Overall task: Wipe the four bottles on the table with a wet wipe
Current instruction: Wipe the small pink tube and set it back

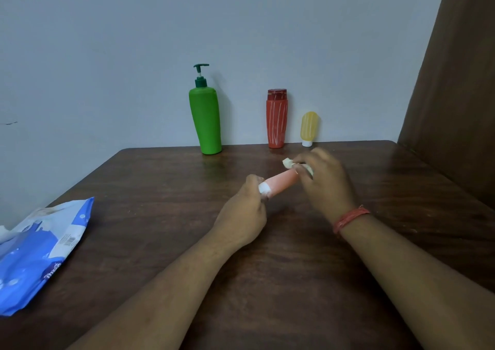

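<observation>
Over the middle of the desk (166, 242) in my head view, I see the left hand (245, 215) gripping the white-capped end of a pink bottle (284, 182) held off the surface, while the right hand (325, 181) pinches a crumpled wet wipe (288, 163) against its far end. At the far edge, against the wall, a green pump bottle (205, 119), a red bottle (277, 119) and a small yellow bottle (308, 127) stand upright in a row, and a blue wipe pack (37, 253) lies near left.
</observation>
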A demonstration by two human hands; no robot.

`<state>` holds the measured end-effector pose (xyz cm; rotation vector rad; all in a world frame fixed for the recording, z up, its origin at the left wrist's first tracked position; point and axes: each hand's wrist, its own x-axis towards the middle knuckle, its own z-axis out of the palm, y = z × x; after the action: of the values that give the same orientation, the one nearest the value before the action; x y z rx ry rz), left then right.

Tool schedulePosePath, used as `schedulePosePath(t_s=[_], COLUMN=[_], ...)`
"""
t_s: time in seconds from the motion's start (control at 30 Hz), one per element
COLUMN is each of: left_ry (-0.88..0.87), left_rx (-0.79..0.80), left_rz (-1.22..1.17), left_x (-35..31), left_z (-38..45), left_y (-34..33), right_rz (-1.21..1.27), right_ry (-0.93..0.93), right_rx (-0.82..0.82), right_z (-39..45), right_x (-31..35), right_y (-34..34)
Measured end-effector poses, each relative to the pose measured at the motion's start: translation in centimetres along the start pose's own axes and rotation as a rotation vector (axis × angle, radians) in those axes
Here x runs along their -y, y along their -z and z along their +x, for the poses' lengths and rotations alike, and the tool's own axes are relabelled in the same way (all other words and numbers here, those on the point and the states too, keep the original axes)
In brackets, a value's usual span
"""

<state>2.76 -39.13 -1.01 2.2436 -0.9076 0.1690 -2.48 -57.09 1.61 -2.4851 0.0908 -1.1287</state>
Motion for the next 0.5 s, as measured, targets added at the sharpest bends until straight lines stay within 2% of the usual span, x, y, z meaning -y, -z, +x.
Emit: schedulePosePath(t_s=[0.1,0.2,0.27,0.37,0.43,0.5], left_ry=[-0.026,-0.036,-0.04,-0.044,-0.047,-0.062], left_rx=[-0.022,-0.045,-0.046,-0.009,-0.028,-0.066], left_rz=[-0.002,0.003,0.016,0.08,0.089,0.07], left_x=[0.4,0.6,0.3,-0.2,-0.2,0.1], left_z=[-0.1,0.0,0.0,-0.3,-0.3,-0.2], left_y=[0.0,0.0,0.2,0.2,0.1,0.1], right_rz=[0.077,0.023,0.002,0.025,0.074,0.087], right_ry=[0.181,0.313,0.237,0.024,0.046,0.162], right_rx=[0.124,0.185,0.116,0.053,0.086,0.162], right_z=[-1.0,-1.3,-0.6,-0.1,-0.4,-1.0], right_x=[2.4,3.5,2.5,0.5,0.8,2.5], right_y=[-0.8,-1.4,-1.0,-0.1,-0.1,-0.6])
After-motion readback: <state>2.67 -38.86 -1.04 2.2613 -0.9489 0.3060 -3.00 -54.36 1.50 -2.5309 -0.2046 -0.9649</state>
